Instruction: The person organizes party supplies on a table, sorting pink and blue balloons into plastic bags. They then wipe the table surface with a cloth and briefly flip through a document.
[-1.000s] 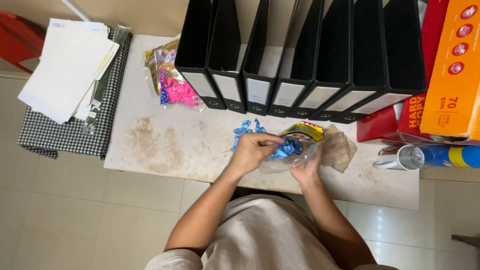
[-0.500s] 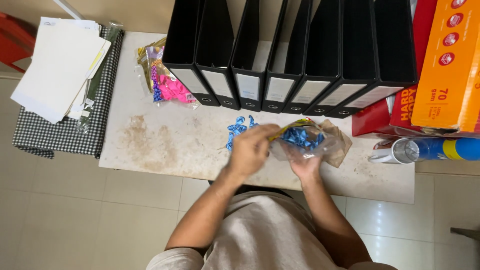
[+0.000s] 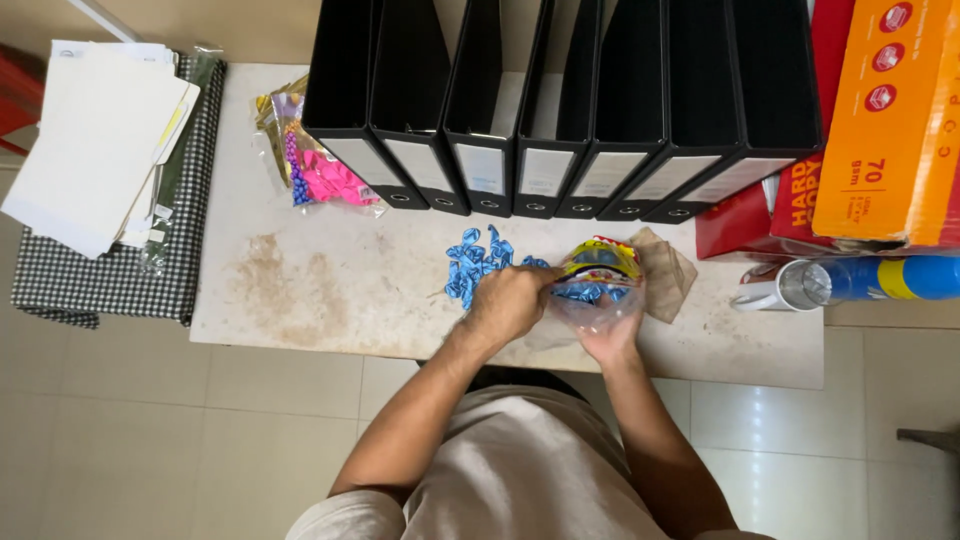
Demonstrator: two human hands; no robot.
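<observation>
My right hand holds a clear plastic bag with a yellow and red header, partly full of blue balloons. My left hand is at the bag's mouth, fingers closed on blue balloons there. A loose pile of blue balloons lies on the white table just left of my left hand. A crumpled clear wrapper lies to the right of the bag.
Several black binders stand in a row at the table's back. A packet of pink and purple balloons lies at back left. Red and orange boxes and a lying steel and blue bottle are at right. Papers on checked cloth sit left.
The view has shifted slightly. My left hand has moved from the blue pile to the bag's mouth, and the bag is held more upright over the table.
</observation>
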